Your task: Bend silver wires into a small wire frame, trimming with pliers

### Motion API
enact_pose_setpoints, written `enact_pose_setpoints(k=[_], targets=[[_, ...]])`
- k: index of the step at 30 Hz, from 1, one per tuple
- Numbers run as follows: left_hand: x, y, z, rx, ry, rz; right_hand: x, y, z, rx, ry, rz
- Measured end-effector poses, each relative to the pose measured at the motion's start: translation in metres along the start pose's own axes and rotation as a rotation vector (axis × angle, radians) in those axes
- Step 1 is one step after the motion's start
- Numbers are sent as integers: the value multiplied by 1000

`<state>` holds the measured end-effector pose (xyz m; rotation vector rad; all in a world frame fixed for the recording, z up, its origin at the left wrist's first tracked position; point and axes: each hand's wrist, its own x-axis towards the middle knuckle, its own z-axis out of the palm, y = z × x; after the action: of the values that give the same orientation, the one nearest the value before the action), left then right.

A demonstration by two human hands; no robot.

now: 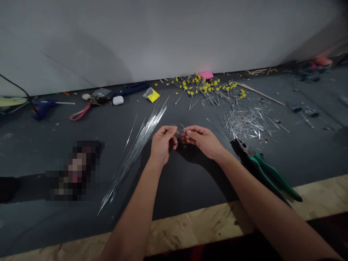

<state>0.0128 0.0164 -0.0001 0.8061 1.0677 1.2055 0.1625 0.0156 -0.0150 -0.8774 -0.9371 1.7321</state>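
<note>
Between my two hands is a thin piece of metal wire (179, 124), bent into a small loop. My left hand (163, 142) pinches one side of it between thumb and fingers. On the other side, my right hand (202, 140) holds the wire the same way; the fingertips hide its ends. Left of my hands lies a long bundle of straight wires (137, 152). To the right, a pile of short cut wire pieces (244, 122) is spread out, and green-handled pliers (268, 170) rest beside my right forearm.
Along the wall lie wire stems with yellow tips (201, 87), a pink lump (206, 75), a yellow packet (152, 95), a white case (117, 100), keys with a pink strap (81, 112) and a blue glue gun (43, 108). A wooden stick (262, 94) lies back right.
</note>
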Motion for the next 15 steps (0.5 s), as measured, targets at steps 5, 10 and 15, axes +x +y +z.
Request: enact_pose_setpoints(k=[5,10,15], targets=[[0,0,1,6,10,9,2,1,2,-13,25,-8],[0,-1,2,-10,30,25,1,1,5,7,39,-35],[0,-2,2,-15,54,39,-1,0,7,12,45,-37]])
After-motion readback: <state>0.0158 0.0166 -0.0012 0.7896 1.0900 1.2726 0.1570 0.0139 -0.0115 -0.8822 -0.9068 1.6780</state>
